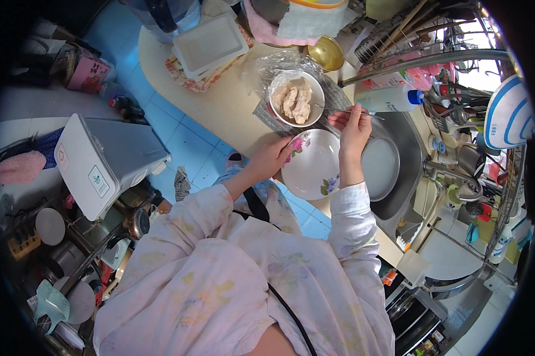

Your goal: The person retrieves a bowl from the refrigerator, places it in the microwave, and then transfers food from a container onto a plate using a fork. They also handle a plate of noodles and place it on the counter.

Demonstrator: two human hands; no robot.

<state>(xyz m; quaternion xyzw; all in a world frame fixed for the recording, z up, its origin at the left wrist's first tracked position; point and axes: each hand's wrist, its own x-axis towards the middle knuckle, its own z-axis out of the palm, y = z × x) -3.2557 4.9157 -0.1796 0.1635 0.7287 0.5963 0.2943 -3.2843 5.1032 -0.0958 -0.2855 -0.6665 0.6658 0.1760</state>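
Note:
A white bowl (275, 112) holds pieces of pale, coated meat (297, 103), likely raw chicken. Crumpled plastic wrap (274, 62) lies against the bowl's far side. My right hand (354, 123) grips a thin metal utensil (336, 109), whose tip reaches over the bowl's right rim to the meat; its exact kind is unclear. Nearer to me is a shallow white plate (314, 171) with pink and purple flowers on its rim. Its upper left edge is in my left hand (274, 155), and nothing lies on it.
The sink (389, 129) at the right holds a round basin (380, 171), with a bottle with a blue cap (389, 99) beyond it. Farther along the counter are a gold-coloured bowl (327, 53) and a white lidded container (210, 44). A grey bin (116, 151) stands at the left.

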